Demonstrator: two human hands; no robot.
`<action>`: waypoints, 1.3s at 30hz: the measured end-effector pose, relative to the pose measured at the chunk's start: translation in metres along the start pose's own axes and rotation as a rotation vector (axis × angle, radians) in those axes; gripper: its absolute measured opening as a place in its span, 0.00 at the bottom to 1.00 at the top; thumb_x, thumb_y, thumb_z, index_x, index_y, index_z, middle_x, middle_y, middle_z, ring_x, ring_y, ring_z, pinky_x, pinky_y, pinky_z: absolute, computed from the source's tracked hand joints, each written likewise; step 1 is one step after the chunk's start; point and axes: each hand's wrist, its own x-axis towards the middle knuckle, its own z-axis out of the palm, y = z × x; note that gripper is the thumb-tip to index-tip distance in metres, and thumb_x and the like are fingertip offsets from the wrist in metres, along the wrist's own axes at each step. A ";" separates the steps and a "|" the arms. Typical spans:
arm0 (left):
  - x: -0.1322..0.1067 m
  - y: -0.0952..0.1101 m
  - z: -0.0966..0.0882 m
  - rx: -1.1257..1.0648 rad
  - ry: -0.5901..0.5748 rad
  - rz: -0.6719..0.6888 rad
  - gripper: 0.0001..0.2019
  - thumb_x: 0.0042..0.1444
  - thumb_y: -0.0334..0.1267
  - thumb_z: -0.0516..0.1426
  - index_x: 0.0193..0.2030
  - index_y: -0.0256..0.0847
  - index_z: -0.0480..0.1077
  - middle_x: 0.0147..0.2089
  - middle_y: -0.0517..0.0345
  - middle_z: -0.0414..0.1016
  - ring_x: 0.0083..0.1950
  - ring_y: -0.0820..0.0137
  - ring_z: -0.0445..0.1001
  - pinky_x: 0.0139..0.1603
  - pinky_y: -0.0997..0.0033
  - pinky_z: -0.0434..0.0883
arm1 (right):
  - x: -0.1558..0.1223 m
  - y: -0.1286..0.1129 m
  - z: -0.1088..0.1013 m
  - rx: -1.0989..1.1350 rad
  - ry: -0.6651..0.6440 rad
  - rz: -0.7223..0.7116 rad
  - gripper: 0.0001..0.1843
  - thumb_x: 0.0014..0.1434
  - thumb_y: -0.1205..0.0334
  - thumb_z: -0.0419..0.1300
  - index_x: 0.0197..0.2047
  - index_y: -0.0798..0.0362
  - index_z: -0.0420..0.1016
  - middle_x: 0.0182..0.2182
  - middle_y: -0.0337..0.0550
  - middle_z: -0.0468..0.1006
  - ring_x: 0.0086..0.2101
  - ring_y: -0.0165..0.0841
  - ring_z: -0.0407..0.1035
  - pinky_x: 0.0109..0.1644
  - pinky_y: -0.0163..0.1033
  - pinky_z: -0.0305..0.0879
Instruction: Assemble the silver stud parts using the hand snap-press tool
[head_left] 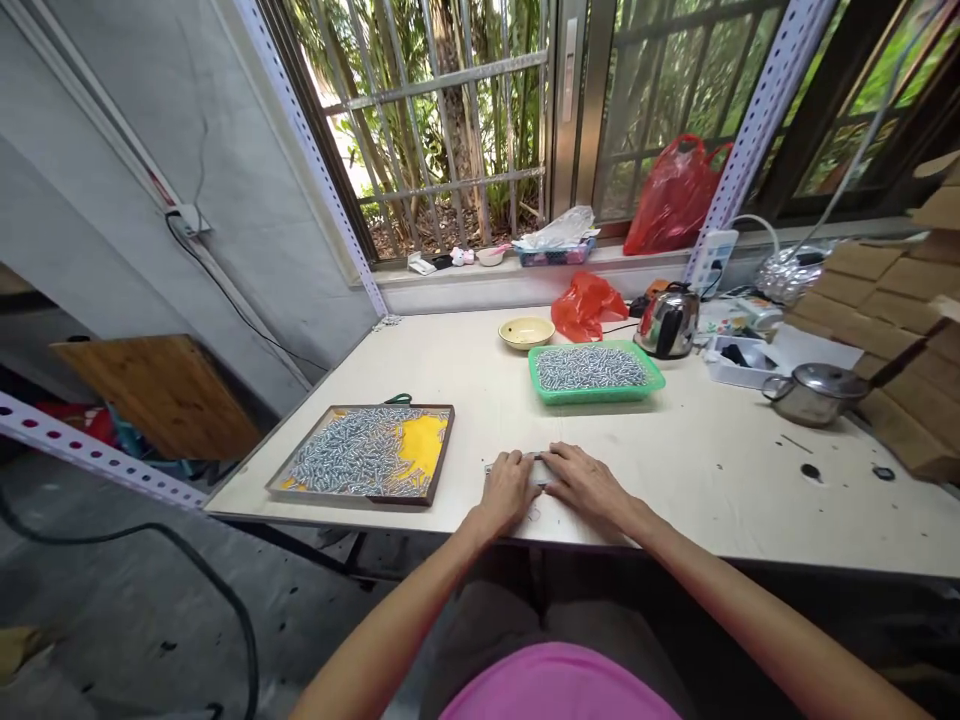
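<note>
My left hand (510,488) rests low over the table near its front edge, fingers bent and pressed together at the tips. Close beside it, my right hand (583,480) reaches in from the right, its fingers also drawn together. Between the hands lies a small greyish thing (540,472) with dark ends; the fingers cover most of it, so its kind does not show. To the left is a shallow brown-rimmed tray (442,455) of small silver metal pieces (345,450) over a yellow bottom. Beyond my hands stands a green basket (596,395) filled with similar silver pieces (589,367).
Behind the basket are a cream bowl (526,333), a red plastic bag (589,305) and a steel kettle (667,320). A lidded metal pot (817,393), a white tray (739,362) and cardboard (885,300) occupy the right side. The table (480,375) meets a barred window.
</note>
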 end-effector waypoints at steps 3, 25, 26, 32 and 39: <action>-0.025 0.011 0.016 -0.070 0.161 -0.077 0.25 0.60 0.34 0.51 0.64 0.35 0.54 0.68 0.41 0.52 0.69 0.56 0.50 0.66 0.54 0.57 | -0.020 -0.008 0.019 0.008 0.166 0.003 0.21 0.61 0.63 0.54 0.57 0.58 0.64 0.62 0.61 0.58 0.62 0.46 0.50 0.60 0.53 0.56; -0.054 -0.031 0.007 -0.360 0.255 -0.419 0.12 0.55 0.44 0.55 0.32 0.38 0.74 0.35 0.51 0.72 0.41 0.63 0.71 0.44 0.66 0.66 | -0.053 -0.036 0.045 0.114 0.476 0.116 0.14 0.62 0.66 0.50 0.46 0.52 0.74 0.48 0.48 0.73 0.56 0.39 0.62 0.65 0.53 0.51; -0.052 -0.032 0.006 -0.367 0.217 -0.436 0.12 0.54 0.44 0.55 0.31 0.38 0.74 0.35 0.51 0.73 0.40 0.64 0.71 0.43 0.67 0.66 | -0.053 -0.036 0.044 0.111 0.470 0.121 0.14 0.62 0.65 0.50 0.45 0.53 0.74 0.48 0.48 0.73 0.56 0.39 0.62 0.66 0.53 0.50; -0.034 -0.041 -0.008 -0.500 -0.073 -0.510 0.13 0.47 0.45 0.58 0.21 0.38 0.73 0.19 0.60 0.68 0.27 0.71 0.67 0.29 0.72 0.56 | -0.054 -0.035 0.040 0.096 0.419 0.135 0.13 0.63 0.65 0.49 0.44 0.53 0.74 0.48 0.48 0.73 0.55 0.38 0.62 0.66 0.52 0.49; -0.038 -0.042 -0.007 -0.562 -0.061 -0.512 0.15 0.43 0.47 0.60 0.16 0.38 0.70 0.13 0.66 0.56 0.22 0.75 0.59 0.26 0.72 0.49 | -0.056 -0.033 0.041 0.093 0.438 0.121 0.14 0.63 0.65 0.48 0.42 0.52 0.74 0.46 0.47 0.73 0.52 0.38 0.63 0.65 0.53 0.49</action>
